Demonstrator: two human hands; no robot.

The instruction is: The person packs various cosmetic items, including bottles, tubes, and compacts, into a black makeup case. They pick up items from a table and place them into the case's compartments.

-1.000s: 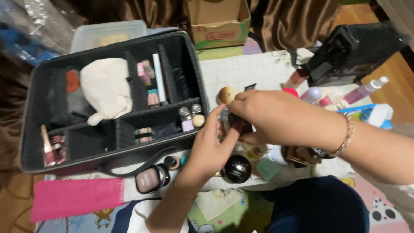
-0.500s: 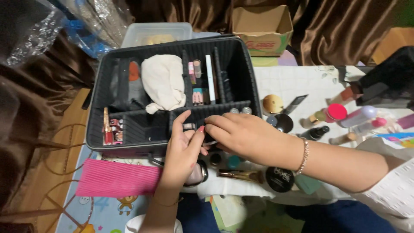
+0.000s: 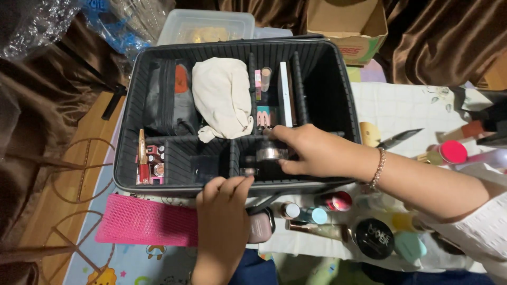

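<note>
A black compartmented makeup case (image 3: pixel 132 121) lies open in front of me. My right hand (image 3: pixel 311 150) reaches into its front right compartment and grips a small silver-topped jar (image 3: pixel 271 153). My left hand (image 3: pixel 222 219) rests on the case's near rim, fingers curled over the edge, holding nothing. Inside the case lie a cream cloth pouch (image 3: pixel 222 97), a black zipped bag (image 3: pixel 166 100), a gold and red lipstick tube (image 3: pixel 142 158) and slim sticks in the back slots.
A pink mesh pouch (image 3: pixel 142 221) lies in front of the case. Cosmetics crowd the white cloth at right: a black round compact (image 3: pixel 374 238), a mint sponge (image 3: pixel 409 247), a pink-capped item (image 3: pixel 453 152), a knife-like blade (image 3: pixel 398 138). A cardboard box (image 3: pixel 346 26) and clear tub (image 3: pixel 206 26) stand behind.
My right hand has moved from outside the case down into its front right compartment with the small jar. My left hand has slid back to the case's near rim. The view has shifted.
</note>
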